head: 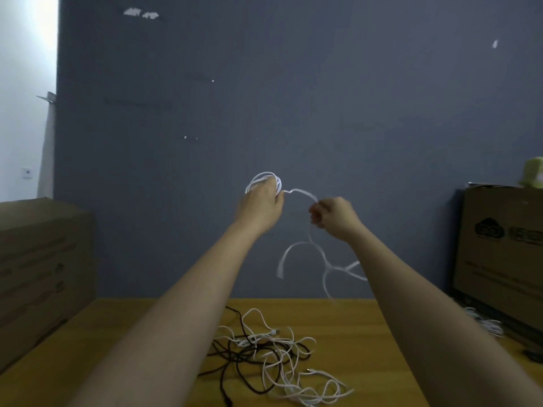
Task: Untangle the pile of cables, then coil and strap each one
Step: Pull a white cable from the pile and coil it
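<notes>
A white cable (299,193) hangs in the air, partly coiled at its left end, its blurred tail looping down to the right. Nearer, a tangled pile of white and dark cables (273,356) lies flat on the table (367,342).

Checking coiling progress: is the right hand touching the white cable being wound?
Touching. The head view shows the right hand pinching the white cable, which runs across to the coil in the left hand.

Cardboard boxes flank the table: one left (44,259), one right (499,259). A cable tangle (273,353) fills the table's (352,318) middle. Bare wood lies open either side of it.
</notes>
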